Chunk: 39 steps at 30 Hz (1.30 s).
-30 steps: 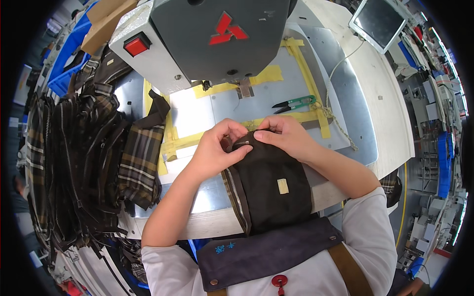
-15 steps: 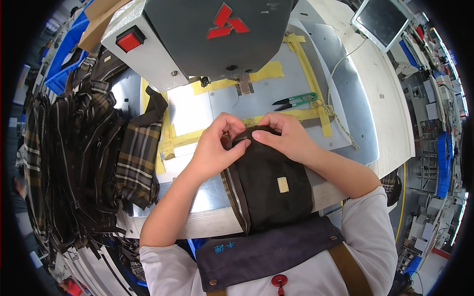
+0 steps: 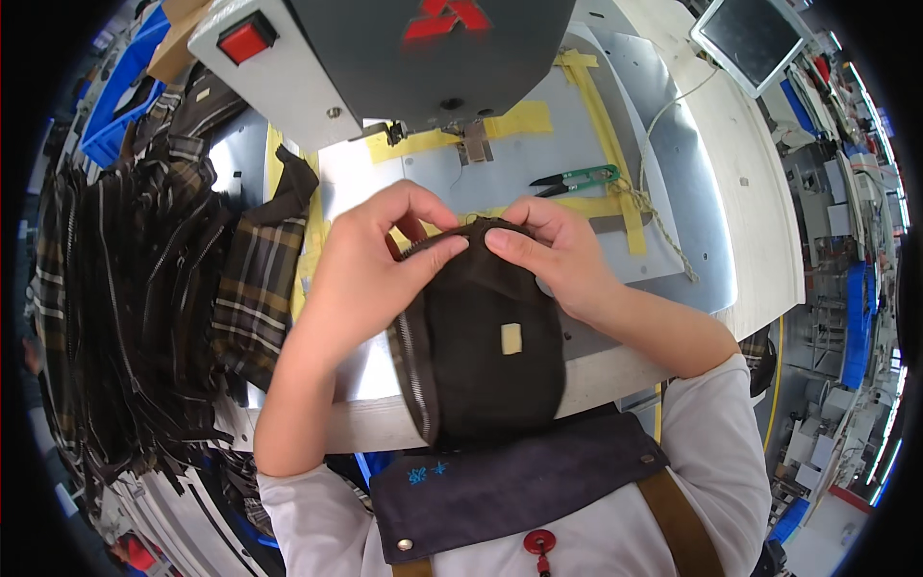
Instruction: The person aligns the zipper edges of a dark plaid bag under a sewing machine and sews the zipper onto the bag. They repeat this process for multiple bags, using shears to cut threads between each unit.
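A dark brown fabric pouch, with a silver zipper along its left side and a small cream patch, lies toward me over the table's front edge. My left hand pinches its top edge, thumb on the cloth and fingers curled above. My right hand grips the same edge at the right, thumb pressed on the fabric. Green-handled thread snips lie on a white board edged with yellow tape, just above my right hand. Overhead is a grey machine head with a red button on its side housing.
Piled dark and plaid zippered pieces cover the left side. Behind them are a blue bin and cardboard. A tablet-like screen with a cable stands at the back right. Other workbenches line the far right.
Both hands and the pouch have moved left and slightly up toward the machine. My left hand has swung further left and lifted, still pinching the pouch's top edge.
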{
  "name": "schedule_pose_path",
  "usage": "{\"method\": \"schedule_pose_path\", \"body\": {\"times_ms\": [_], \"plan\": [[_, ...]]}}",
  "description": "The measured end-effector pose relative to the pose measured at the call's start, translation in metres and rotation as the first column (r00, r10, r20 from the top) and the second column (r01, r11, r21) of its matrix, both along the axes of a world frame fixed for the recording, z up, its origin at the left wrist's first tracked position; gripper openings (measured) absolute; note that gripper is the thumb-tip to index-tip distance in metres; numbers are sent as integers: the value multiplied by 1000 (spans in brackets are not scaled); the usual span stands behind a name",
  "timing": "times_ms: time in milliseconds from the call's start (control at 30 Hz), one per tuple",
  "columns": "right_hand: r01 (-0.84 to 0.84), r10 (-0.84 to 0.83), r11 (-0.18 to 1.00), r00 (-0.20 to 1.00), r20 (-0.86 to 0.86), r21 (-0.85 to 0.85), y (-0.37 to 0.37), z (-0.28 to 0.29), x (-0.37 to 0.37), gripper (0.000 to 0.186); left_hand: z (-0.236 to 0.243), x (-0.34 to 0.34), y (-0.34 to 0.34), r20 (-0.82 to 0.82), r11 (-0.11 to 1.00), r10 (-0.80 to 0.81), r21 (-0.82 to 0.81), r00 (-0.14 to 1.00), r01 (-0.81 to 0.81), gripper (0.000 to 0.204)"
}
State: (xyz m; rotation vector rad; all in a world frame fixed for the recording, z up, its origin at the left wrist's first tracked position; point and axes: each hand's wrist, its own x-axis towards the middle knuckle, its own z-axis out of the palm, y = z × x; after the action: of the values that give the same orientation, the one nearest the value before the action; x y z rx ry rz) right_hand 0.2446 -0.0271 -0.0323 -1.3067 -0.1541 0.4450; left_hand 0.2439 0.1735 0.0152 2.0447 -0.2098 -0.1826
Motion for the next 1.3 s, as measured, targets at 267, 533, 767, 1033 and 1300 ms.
{"method": "schedule_pose_path", "body": {"times_ms": [267,533,767,1033,1300], "plan": [[-142,147,976,989,21,-165,-2,3,-3,20,4,5,10,-54,978,-203,-65,978,199,13],[-121,126,981,992,18,-154,-1,1,-6,21,-5,2,10,-19,959,-257,-128,966,252,17],[-124,127,978,992,8,-168,-1,3,-7,22,-6,0,9,-30,965,-242,-106,970,238,19],[220,72,922,712,699,-319,-2,-3,-9,10,-17,-1,0,213,977,-202,-30,956,213,21],[330,114,930,170,979,-165,-12,-6,-4,24,-34,5,-5,799,977,-207,143,564,157,28]]}}
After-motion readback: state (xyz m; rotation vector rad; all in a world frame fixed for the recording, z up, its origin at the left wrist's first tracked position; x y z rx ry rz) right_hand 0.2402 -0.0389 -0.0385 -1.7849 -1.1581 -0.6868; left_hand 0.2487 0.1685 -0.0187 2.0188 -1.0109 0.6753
